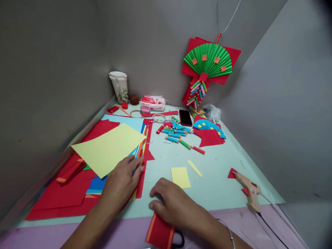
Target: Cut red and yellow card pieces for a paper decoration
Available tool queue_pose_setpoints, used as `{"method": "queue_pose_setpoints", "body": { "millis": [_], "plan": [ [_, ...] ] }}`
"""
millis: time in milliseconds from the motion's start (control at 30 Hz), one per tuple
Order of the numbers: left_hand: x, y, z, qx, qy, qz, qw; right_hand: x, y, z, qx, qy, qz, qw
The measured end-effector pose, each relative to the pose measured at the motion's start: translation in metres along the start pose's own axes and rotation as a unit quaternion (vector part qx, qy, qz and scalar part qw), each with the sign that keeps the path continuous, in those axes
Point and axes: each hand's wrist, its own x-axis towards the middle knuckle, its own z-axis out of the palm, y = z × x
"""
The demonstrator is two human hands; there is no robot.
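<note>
My left hand rests on a pile of coloured papers with its fingers spread, over narrow yellow, orange and blue paper strips. A large pale yellow sheet lies just beyond it. On the table, my right hand is loosely curved, thumb and forefinger apart with nothing visible between them. Below its palm is a red paper piece with orange borders, partly covered by the hand. A black loop handle pokes out beside that piece. Ahead of my right hand are a small yellow rectangle and a thin yellow strip.
A glue gun lies at right, its cord trailing off the front edge. Several small paper rolls, a phone, tape rings and a tissue pack sit further back. A green fan decoration hangs by the wall.
</note>
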Motion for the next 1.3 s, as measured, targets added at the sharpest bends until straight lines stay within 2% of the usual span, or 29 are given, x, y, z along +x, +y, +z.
{"method": "queue_pose_setpoints", "body": {
  "millis": [167,400,1100,1300],
  "plan": [
    [0.0005,0.0009,-0.0036,0.022,0.028,-0.001,0.999,-0.0005,-0.0004,-0.0010,-0.004,0.005,-0.002,1.000],
    [-0.0023,0.0020,-0.0066,0.101,0.017,-0.012,0.995,-0.0001,-0.0016,-0.0008,-0.015,0.004,-0.002,1.000],
    [0.0020,-0.0051,0.0016,0.129,0.010,-0.007,0.992,0.0031,0.0052,0.0072,-0.031,0.025,-0.021,0.999],
    [0.0015,-0.0060,0.0013,0.124,0.012,-0.001,0.992,0.0049,0.0030,0.0041,-0.027,0.022,-0.004,0.999]
  ]
}}
